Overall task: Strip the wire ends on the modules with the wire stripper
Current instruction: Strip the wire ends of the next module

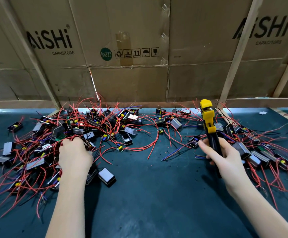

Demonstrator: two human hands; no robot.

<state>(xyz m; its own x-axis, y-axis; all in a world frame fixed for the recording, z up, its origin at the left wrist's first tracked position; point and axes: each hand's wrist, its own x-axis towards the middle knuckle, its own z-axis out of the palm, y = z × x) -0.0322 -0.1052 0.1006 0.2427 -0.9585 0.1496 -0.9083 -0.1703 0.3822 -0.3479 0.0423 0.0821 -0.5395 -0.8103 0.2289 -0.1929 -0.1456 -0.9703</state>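
My right hand (225,158) grips the black handles of a yellow-headed wire stripper (207,117), held upright with its jaws pointing away and nothing visibly in them. My left hand (74,153) reaches palm down into the big heap of small black modules (91,127) with red, blue and black wires at the left, fingers curled into the tangle; what it grips is hidden. A second heap of modules (253,152) lies to the right of the stripper. One module (107,176) lies alone just right of my left wrist.
The work surface is a dark green mat (148,194), dotted with tiny scraps of stripped insulation. A cardboard wall (131,74) with wooden battens closes off the back. Loose red wires trail toward the front left edge.
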